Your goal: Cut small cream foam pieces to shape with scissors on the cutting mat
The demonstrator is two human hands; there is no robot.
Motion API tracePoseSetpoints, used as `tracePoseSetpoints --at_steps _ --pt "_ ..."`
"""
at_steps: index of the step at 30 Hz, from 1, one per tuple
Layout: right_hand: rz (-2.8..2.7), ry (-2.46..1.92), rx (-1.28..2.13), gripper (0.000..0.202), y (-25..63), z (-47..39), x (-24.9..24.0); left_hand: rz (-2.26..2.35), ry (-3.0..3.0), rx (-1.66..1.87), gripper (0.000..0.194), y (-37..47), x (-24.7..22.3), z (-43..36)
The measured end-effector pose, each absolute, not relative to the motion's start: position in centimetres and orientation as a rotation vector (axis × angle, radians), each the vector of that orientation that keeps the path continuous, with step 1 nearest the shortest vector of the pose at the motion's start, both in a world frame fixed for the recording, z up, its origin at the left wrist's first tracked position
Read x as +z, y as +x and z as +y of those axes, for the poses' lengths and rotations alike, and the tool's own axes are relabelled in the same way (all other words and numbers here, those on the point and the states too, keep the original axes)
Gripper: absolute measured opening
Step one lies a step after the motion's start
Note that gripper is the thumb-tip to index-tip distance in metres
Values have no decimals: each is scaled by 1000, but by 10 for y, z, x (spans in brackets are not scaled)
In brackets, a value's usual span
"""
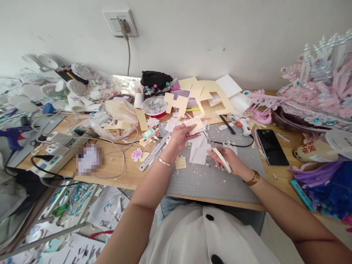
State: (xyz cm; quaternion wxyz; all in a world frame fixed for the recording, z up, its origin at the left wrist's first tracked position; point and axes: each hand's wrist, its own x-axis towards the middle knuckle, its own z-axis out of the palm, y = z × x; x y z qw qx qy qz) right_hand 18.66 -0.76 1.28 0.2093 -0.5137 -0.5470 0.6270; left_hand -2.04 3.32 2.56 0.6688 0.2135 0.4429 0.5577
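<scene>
My left hand (180, 137) pinches a small cream-coloured paper piece (196, 125) with a white scalloped edge, held up over the cutting mat. In my right hand (230, 158) is a pair of scissors with white handles (223, 160). Its blades point up and left toward the paper piece; whether they touch it I cannot tell. White paper scraps (198, 151) lie below, between my hands. Nearer to me on the grey cutting mat (209, 183) is a small cream square with a cracked pattern (180, 162). A metal ruler (154, 152) slants beside my left wrist.
Cut cream card sheets (203, 91) pile up at the back. Toward the right are a glue gun (244, 126), a black pen (227, 124), a phone (272, 146) and a drink cup (316, 150). A power strip (62, 150) with cables lies left, near a plastic bag (115, 119).
</scene>
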Motion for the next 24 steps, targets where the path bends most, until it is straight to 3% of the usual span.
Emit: tracePoseSetpoints --at_steps 24 --pt "-1640 -1298 1772 43 195 -8 14 995 480 1291 15 -26 22 36"
